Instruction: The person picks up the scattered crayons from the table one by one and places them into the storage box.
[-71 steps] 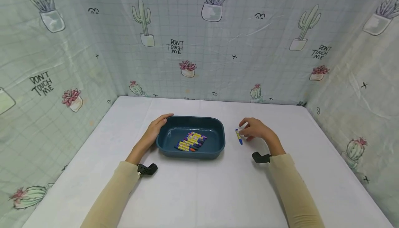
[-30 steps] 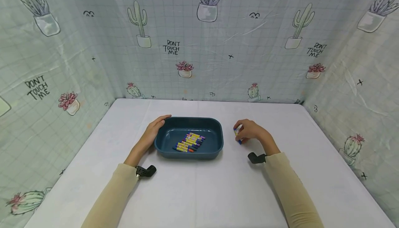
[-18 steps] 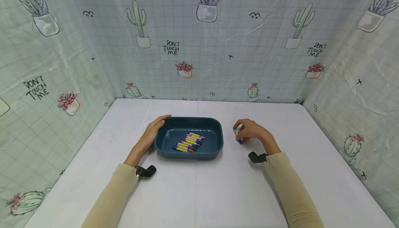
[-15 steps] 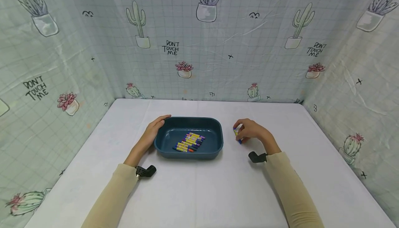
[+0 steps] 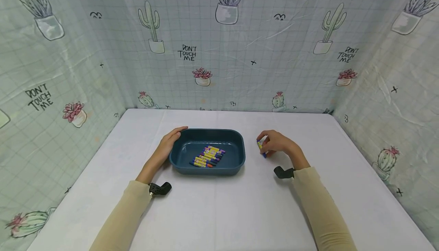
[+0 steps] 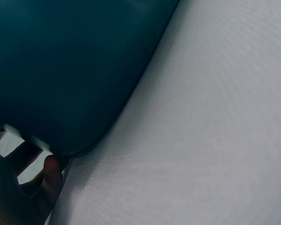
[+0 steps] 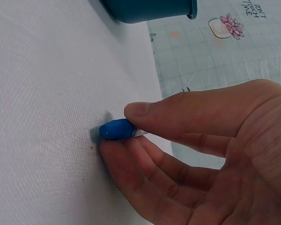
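A dark blue-green tray [image 5: 207, 171] sits on the white table, and several crayons [image 5: 211, 155] in yellow wrappers lie side by side in it. My left hand [image 5: 168, 142] rests against the tray's far left corner, fingers stretched along its outside; in the left wrist view, part of the hand [image 6: 25, 187] shows beside the tray wall [image 6: 75, 70]. To the right of the tray, my right hand [image 5: 276, 142] pinches a blue crayon [image 5: 264, 154] between thumb and fingers. The right wrist view shows the crayon's blue tip [image 7: 116, 130] close to the tabletop.
A white cloth-covered table [image 5: 219, 213] spreads around the tray. Behind it and along both sides hangs a pale curtain [image 5: 226, 60] printed with cacti. A black wrist camera [image 5: 160, 188] sits on the left wrist and another camera [image 5: 284, 173] on the right.
The right hand's fingers, loose beside the crayon at first, have come together and pinch it. Since then the hand has stayed nearly in place. Left hand and tray look unmoved.
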Demonstrator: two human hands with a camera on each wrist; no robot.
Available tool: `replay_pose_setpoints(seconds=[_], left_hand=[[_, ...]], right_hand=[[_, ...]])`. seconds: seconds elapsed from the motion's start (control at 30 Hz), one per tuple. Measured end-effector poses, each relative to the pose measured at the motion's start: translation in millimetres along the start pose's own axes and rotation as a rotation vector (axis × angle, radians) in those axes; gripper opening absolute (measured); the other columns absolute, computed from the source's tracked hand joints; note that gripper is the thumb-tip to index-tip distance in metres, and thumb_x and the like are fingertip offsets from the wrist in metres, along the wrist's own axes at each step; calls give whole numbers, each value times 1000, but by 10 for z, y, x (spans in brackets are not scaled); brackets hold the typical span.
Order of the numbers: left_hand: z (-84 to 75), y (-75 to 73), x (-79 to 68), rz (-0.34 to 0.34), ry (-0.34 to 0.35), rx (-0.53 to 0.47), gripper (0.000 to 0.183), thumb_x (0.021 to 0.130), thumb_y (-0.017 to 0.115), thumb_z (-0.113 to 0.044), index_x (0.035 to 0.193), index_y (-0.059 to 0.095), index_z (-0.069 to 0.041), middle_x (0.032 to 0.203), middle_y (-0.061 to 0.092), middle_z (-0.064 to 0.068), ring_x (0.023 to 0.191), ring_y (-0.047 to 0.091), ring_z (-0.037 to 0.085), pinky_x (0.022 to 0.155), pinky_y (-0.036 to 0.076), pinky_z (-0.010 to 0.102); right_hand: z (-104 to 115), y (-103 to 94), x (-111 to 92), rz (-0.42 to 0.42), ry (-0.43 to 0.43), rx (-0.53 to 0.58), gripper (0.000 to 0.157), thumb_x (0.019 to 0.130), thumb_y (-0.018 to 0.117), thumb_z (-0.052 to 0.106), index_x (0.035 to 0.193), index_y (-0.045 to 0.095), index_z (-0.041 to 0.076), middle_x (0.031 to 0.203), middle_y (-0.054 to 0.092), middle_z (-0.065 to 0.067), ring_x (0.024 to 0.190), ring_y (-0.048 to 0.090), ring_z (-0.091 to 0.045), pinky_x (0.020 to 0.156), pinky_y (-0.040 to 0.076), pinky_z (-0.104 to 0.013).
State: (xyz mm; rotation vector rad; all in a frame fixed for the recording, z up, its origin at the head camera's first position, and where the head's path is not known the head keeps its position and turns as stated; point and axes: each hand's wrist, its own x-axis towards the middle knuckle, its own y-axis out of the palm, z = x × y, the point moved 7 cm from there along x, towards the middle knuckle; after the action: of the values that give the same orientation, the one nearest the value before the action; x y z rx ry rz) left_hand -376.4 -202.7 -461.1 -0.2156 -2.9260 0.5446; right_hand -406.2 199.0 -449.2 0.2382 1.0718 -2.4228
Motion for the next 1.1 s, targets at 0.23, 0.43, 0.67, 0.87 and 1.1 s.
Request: replay_pose_setpoints(seconds=[0.23,0.43,0.67,0.87,1.1], left_hand=[[5,0,0,2,-3,-2,46,114,32,-31,155,48,-15,164,42,11,157,31,34,130,20,58],[11,-1,1,2,5,8,47,114,31,-31,155,47,-13,165,41,13,157,30,36,129,19,59],[6,-2,-9,-3,-12,3,46,114,31,-31,155,47,-16,165,41,10,157,30,34,130,20,58],[-3,-7,-14,-5,-11,7,47,114,31,-30,155,47,-15,165,41,11,157,30,35,129,20,59],[9,0,0,3,-8,-4,47,114,31,-31,155,47,-15,165,41,11,157,30,34,130,19,58]], right_hand=[[16,-10,-12,-2,-6,-2,53,90,76,11,138,57,1,112,64,-21,81,67,-22,79,65,-34],[49,-38,-20,-6,-3,-16,53,91,76,11,139,56,2,112,65,-20,86,67,-23,82,65,-36],[110,-56,-44,-4,-10,-1,54,91,74,10,140,55,2,111,65,-20,86,67,-23,83,65,-37],[180,-67,-75,-13,-31,1,53,92,73,8,140,54,2,111,65,-20,88,68,-25,81,65,-36],[312,-102,-164,-20,-85,43,56,91,72,3,143,52,-1,112,64,-21,86,70,-24,79,66,-39]])
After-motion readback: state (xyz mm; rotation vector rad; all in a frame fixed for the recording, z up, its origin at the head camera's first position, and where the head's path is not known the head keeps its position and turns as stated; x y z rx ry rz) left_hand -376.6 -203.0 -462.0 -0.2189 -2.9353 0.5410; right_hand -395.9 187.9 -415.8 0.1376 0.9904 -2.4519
